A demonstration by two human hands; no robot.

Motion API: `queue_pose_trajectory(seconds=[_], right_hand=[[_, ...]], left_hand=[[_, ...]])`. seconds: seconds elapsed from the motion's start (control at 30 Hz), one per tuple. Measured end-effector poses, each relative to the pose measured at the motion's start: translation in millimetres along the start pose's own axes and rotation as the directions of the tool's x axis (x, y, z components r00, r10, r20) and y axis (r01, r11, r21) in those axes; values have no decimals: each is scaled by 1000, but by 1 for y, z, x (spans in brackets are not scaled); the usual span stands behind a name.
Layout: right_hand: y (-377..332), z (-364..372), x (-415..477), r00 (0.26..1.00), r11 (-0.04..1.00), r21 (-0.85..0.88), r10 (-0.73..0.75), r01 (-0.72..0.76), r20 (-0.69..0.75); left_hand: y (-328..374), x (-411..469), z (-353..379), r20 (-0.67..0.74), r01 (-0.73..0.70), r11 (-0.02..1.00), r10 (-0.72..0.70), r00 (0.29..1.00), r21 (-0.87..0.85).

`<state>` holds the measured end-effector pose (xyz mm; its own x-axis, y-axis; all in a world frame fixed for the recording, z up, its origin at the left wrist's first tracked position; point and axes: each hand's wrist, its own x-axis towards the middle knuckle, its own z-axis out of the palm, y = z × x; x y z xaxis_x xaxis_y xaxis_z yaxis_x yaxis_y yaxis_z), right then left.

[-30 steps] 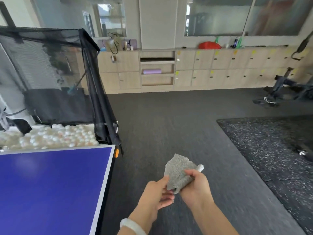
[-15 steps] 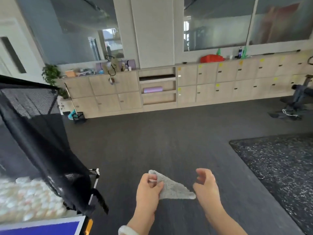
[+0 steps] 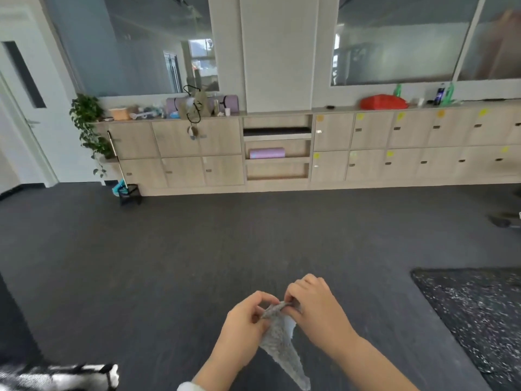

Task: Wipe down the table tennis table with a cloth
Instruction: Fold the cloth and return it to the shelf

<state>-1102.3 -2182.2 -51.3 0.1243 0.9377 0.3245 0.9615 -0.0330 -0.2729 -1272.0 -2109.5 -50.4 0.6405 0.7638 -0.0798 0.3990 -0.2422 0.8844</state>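
Observation:
A grey fluffy cloth [image 3: 283,345] hangs in front of me over the dark floor. My left hand [image 3: 245,325] pinches its top edge from the left. My right hand [image 3: 313,309] pinches the same top edge from the right, fingers close to those of the left hand. The cloth droops down to a point between my forearms. The blue table tennis table is out of view; only a blurred black-and-white piece of its net frame [image 3: 64,376] shows at the bottom left corner.
A long row of wooden lockers [image 3: 394,148] runs along the far wall, with a red bag [image 3: 383,102] and bottles on top. A mop and black bucket [image 3: 128,190] stand by a potted plant [image 3: 87,125]. A speckled mat [image 3: 479,314] lies at right.
The view has turned right, away from the table and ball net. My right hand, which had let go of the cloth, has come back and pinches its top edge beside the left hand.

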Motion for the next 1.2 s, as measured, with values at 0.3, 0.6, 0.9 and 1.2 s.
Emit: queue_pose_trajectory(seconds=[0.3,0.6,0.9,1.2], right_hand=[[83,8,204,956,921,297,286,-254,-70],[174,40,397,908,762,575,412,-298,-76],[322,31,630,893,785,573,407,-235,-191],[410,90,834,892,833,441,430,-333,-139]], left_hand=[[18,220,-70,129,23,977,5,992,-214],[13,418,-120,199,13,991,13,980,-130],[15,669,-173,-96,-74,933,115,989,352],[45,909,-222,-129,191,963,-169,977,188]])
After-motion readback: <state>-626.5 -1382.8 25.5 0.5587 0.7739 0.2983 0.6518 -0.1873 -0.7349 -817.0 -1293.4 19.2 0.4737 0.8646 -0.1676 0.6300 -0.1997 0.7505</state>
